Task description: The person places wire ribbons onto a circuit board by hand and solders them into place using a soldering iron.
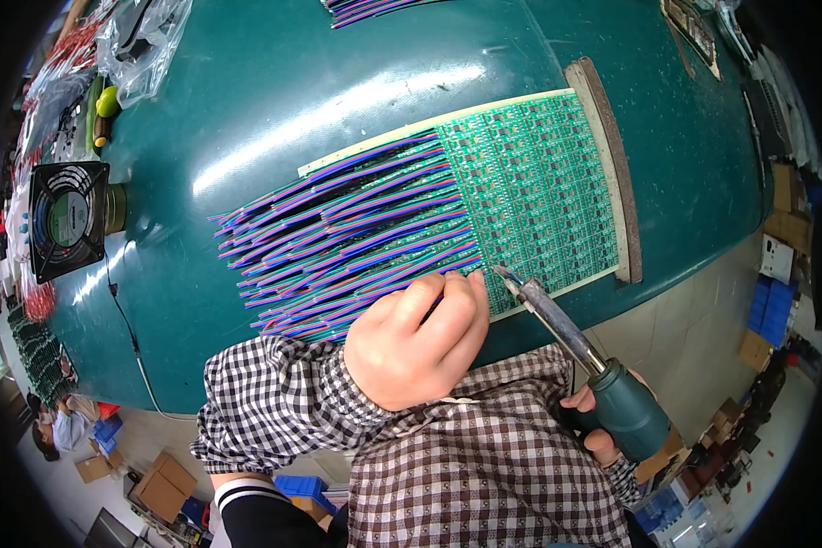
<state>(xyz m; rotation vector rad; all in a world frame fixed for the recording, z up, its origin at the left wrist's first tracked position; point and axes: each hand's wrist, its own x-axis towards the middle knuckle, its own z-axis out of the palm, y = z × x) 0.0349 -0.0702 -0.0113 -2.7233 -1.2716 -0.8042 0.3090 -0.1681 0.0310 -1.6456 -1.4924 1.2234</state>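
My left hand [417, 340] is closed in a pinch at the lower left edge of a green circuit board panel [539, 183]. What its fingertips grip is hidden by the fingers, close to the ends of the ribbon wires [338, 228]. These blue, red, green and black wires run in many rows leftward from the panel. My right hand [601, 443] is wrapped round a soldering iron [626, 411] with a dark green handle, mostly hidden behind it. The iron's tip points up and left, at the panel just right of my left fingertips; contact cannot be made out.
A pale frame with a brown end bar [607, 169] borders the panel on the green table [274, 55]. At the left stands a black fan [68, 219] with a cable [132, 333]. More wires [374, 11] lie at the far edge. Cardboard boxes [164, 484] sit on the floor.
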